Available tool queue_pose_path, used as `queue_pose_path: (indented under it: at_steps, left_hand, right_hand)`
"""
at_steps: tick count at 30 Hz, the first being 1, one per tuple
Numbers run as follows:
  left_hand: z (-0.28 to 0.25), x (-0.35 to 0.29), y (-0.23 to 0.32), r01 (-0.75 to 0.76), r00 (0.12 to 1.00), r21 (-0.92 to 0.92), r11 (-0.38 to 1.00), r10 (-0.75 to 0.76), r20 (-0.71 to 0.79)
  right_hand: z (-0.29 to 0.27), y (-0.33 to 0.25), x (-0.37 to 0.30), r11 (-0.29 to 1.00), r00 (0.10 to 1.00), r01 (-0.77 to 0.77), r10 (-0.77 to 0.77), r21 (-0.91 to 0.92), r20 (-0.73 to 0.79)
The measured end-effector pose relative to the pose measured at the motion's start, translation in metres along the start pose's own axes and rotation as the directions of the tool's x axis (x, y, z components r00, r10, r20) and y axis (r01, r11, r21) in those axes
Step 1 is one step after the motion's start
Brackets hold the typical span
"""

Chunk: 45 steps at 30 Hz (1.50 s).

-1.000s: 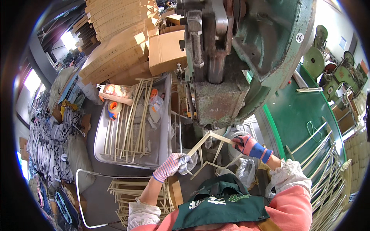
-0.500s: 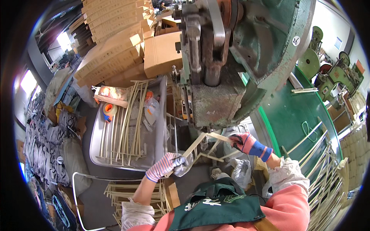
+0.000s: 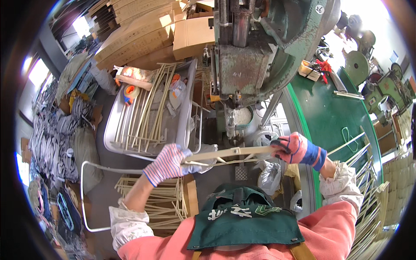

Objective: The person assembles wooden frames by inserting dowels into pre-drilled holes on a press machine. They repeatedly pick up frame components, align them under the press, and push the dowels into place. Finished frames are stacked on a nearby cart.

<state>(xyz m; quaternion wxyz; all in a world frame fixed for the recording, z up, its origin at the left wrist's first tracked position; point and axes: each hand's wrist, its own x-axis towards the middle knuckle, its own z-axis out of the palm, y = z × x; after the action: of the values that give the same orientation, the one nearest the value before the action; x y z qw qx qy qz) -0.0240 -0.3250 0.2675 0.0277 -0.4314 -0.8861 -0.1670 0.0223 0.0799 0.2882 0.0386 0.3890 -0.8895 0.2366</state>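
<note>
Between my two hands is a cream-coloured hinged frame of flat strips (image 3: 229, 153), stretched nearly straight across with a small round joint near its middle. My left hand (image 3: 169, 162), in a striped knit glove, is closed round its left end. Its right end is gripped by my right hand (image 3: 297, 149), in a pink and navy glove with dark fingertips. A second thin strip shows just below the top one. The frame is level and apart from the worn green press (image 3: 242, 71), whose head stands beyond it.
A pale tub (image 3: 189, 93) at left holds long strips, a tape roll (image 3: 131, 92) and bags. Several stacked strips (image 3: 162, 208) lie by my left forearm, inside a white bent rail (image 3: 82, 190). At right is a green table (image 3: 318, 110) with more strips beside it; cartons (image 3: 190, 39) stand behind.
The frame, bent to a peak at its joint under the press before, is now pulled nearly straight and away from the press. My hands have moved farther apart, and my view has shifted.
</note>
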Motion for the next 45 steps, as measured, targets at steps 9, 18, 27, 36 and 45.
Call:
queue_pose_path:
  at_steps: [9, 18, 27, 36, 45]
  left_hand:
    - [-0.013, -0.042, 0.128, 0.386, 0.909, -0.007, 0.923, -0.381, -0.17]
    - [0.13, -0.09, 0.253, 0.524, 0.434, -0.403, 0.751, -0.642, -0.632]
    - [0.192, -0.188, 0.092, 0.62, 0.303, -0.382, 0.686, -0.658, -0.689]
    - [0.273, -0.346, -0.021, 0.745, 0.398, -0.254, 0.617, -0.717, -0.572]
    - [0.351, -0.463, -0.12, 0.693, 0.698, -0.078, 0.717, -0.694, -0.175]
  right_hand:
    - [0.006, -0.049, -0.031, 0.968, 0.976, -0.165, 0.188, 0.187, -0.112]
    - [0.051, -0.093, -0.045, 0.675, 0.951, 0.126, 0.127, 0.727, -0.282]
    - [0.119, -0.147, -0.044, 0.399, 0.957, -0.139, 0.288, 0.906, 0.02]
    - [0.321, -0.142, -0.017, 0.876, 0.829, -0.405, 0.231, 0.261, 0.51]
    - [0.567, -0.255, 0.14, 0.966, 0.693, 0.008, 0.182, -0.259, 0.698]
